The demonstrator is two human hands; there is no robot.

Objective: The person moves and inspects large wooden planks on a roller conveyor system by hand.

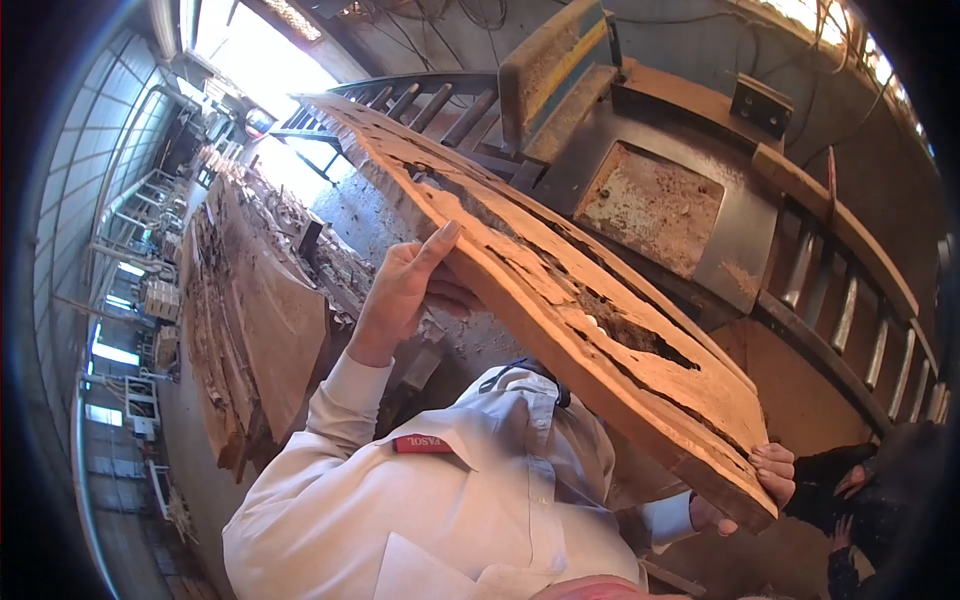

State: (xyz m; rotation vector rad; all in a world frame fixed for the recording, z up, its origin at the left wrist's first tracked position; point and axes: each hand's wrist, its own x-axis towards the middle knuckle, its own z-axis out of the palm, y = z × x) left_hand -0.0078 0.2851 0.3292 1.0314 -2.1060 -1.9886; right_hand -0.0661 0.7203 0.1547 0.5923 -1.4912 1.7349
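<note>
A long wooden slab (560, 300) with a rough natural edge, dark cracks and a ragged hole runs diagonally in front of me. My left hand (405, 290) grips its near edge around mid-length, thumb on the top face and fingers curled beneath. At the slab's near right end, my right hand (768, 480) is closed around the corner, with fingers over the top. Alongside the slab's far edge is a machine with a dusty square panel (655, 207) set in a metal surface. The slab's far end reaches the rollers at the upper left.
Roller conveyors (850, 310) extend on both sides of the machine, which has a yellow-striped guard (550, 75). Stacked rough slabs (255, 310) stand at left on the floor. Another person in dark clothing (900, 490) is at the lower right, hands near the slab's end.
</note>
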